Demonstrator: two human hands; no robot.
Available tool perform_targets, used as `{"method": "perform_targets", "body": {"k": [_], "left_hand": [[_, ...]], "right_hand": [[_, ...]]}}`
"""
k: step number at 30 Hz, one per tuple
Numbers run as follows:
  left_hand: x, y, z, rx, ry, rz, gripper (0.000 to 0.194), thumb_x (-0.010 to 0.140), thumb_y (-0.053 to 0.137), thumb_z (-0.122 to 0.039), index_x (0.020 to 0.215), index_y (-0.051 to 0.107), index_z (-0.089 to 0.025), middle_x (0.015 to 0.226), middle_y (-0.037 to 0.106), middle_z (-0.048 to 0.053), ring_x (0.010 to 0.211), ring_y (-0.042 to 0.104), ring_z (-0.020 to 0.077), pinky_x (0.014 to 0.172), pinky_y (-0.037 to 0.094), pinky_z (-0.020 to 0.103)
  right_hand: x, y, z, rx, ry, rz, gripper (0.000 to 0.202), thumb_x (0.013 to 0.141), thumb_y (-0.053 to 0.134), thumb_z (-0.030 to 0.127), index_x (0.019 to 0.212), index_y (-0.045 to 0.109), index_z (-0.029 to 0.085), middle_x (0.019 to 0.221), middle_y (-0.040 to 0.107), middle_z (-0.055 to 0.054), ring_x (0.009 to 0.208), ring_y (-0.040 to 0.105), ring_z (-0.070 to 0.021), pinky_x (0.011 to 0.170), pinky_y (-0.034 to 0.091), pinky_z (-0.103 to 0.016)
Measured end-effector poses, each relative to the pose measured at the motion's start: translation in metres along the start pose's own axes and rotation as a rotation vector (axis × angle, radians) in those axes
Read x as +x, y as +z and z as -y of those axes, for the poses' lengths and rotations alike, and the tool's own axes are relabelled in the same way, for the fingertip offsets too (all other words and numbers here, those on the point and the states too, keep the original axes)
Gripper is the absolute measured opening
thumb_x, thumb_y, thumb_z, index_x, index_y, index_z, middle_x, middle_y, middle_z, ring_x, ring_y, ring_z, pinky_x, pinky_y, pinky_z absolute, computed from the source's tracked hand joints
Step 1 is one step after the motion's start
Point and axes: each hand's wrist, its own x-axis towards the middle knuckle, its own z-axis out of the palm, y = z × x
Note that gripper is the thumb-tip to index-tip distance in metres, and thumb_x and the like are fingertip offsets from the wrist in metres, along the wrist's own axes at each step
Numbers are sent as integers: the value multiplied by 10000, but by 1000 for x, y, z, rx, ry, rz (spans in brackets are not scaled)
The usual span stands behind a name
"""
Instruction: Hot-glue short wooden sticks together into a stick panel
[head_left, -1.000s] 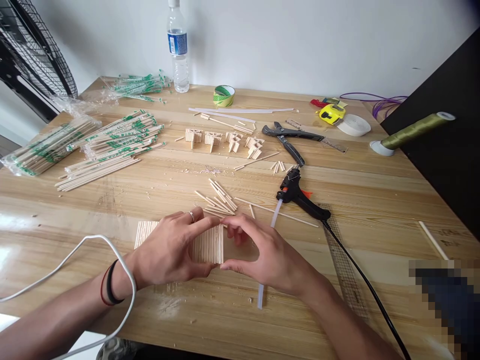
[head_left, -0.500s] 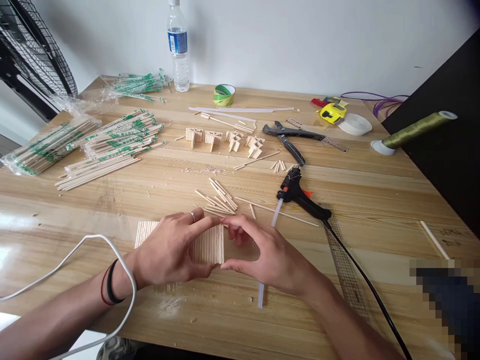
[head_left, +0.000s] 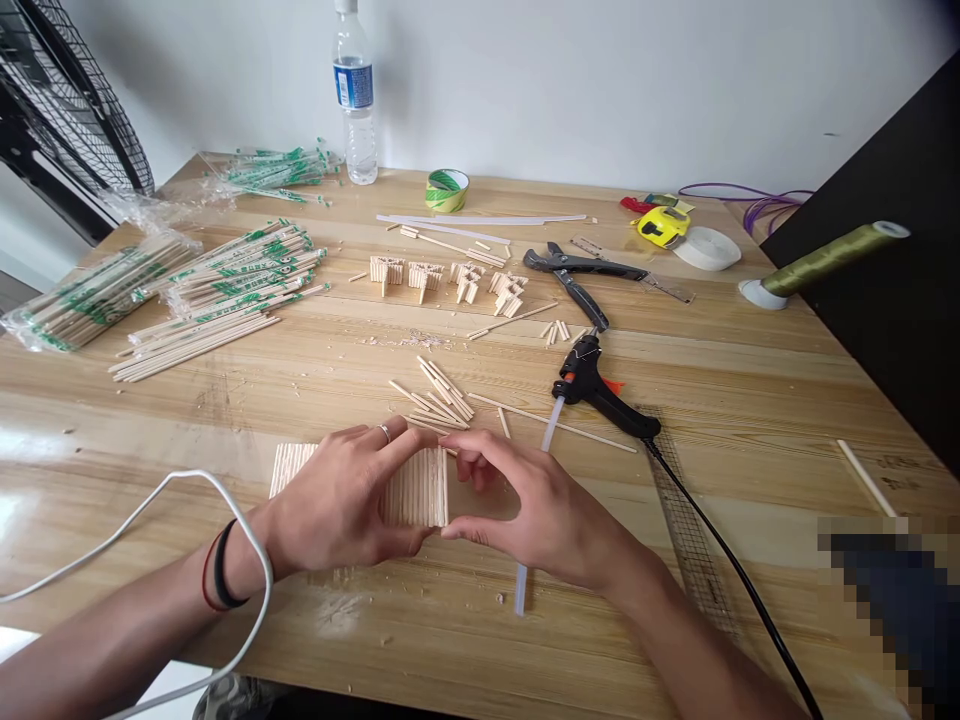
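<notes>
A flat panel of short wooden sticks [head_left: 412,490], laid side by side, rests low over the table. My left hand [head_left: 334,495] lies across it, thumb on the near edge and fingers on the far edge, closed around it. At the panel's right end, my right hand [head_left: 551,510] grips the outermost wooden stick [head_left: 445,488] by its two ends, thumb near and index finger far. That stick sits against the panel. Part of the panel is hidden under my left hand. Just beyond the hands lies a loose pile of cut sticks [head_left: 442,395].
A black glue gun [head_left: 607,390] with a clear glue stick lies right of the hands, its cord crossing a ruler [head_left: 694,550]. Cutters [head_left: 574,275], small stick assemblies [head_left: 425,276], bagged sticks [head_left: 240,270] and a water bottle [head_left: 356,100] stand farther back. A white cable [head_left: 217,482] loops over my left wrist.
Both hands keep the same hold on the panel and its end stick. The view shifts very slightly; nothing else visibly moves.
</notes>
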Motion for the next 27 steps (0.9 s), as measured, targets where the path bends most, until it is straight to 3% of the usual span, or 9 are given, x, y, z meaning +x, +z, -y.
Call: {"method": "perform_targets", "body": {"k": [27], "left_hand": [[0,1,0,23,-1,8,643,817,786,-391,1342,443,-248,1176,679,65,958,721,305,814,544,427]], "right_hand": [[1,-1,3,-13,1,-12,647,749,942,276,1301,614,194,888,649,18,795,663,-171,736,557,-302]]}}
